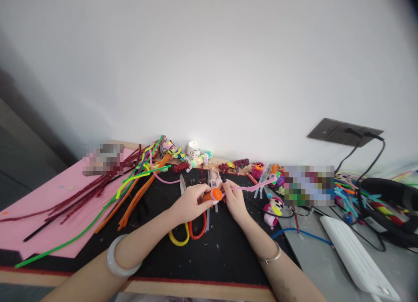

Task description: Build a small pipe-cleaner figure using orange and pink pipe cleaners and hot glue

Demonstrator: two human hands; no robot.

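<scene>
My left hand [194,201] is closed around a small orange craft piece [216,194] with a round, bright orange end. Close beside it, my right hand [234,201] pinches a pink pipe cleaner [254,188], whose free length trails off to the right. Where the pink strand meets the orange piece is hidden by my fingers. Under my left forearm lie scissors with one yellow handle [179,243] and one red handle [199,236]. Just beyond my hands is a pale, fuzzy piece [214,176].
Dark red pipe cleaners [94,191] and orange ones [139,197] lie left, partly on pink sheets [42,206]. A white cup [193,149] stands by the wall. A pink fuzzy figure [272,211], a white power strip [357,256] and black headphones [385,201] lie right.
</scene>
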